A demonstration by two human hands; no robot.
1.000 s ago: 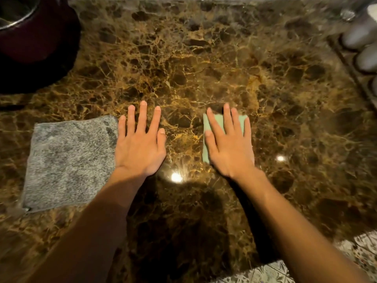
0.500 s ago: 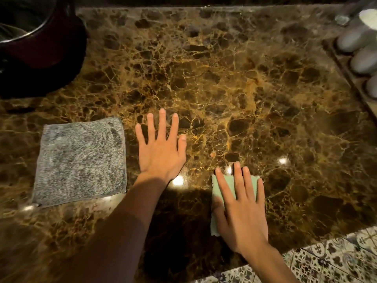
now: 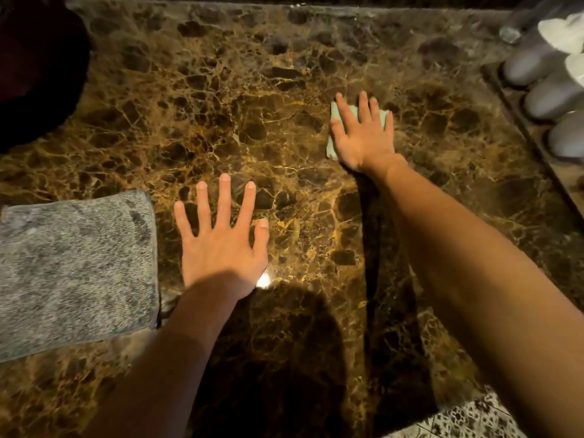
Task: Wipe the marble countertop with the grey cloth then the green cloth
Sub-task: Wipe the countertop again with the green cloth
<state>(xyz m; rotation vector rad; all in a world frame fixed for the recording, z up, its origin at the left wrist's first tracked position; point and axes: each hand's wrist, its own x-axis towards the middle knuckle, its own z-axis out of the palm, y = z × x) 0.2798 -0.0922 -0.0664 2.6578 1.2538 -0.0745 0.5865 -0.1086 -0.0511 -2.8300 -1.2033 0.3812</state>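
Counter: brown marble countertop (image 3: 252,99) w/ gold veining, glossy, one bright light glare near L wrist.
Landmark: L hand, used for all places below.
L hand: left hand (image 3: 221,245) palm down, flat on the marble, fingers spread wide; holds nothing.
Grey cloth: square grey speckled microfibre cloth (image 3: 76,267) lying flat just left of L hand, not touched by it; left edge cut off by frame.
R hand: right hand (image 3: 363,134) farther back & to the right of L hand, arm stretched out, palm pressed flat w/ fingers spread.
Green cloth: small pale green folded cloth (image 3: 331,145) under R hand, pinned to the marble by palm, not pinched; only its left edge & top corners show.
Right edge: dark wooden tray (image 3: 537,153) w/ pale grey rounded bottles (image 3: 553,96), far right of L hand.
Top left: dark maroon round vessel (image 3: 38,67), back-left of L hand, partly out of frame.
Bottom right: patterned floor tiles (image 3: 467,418) past counter's near edge.
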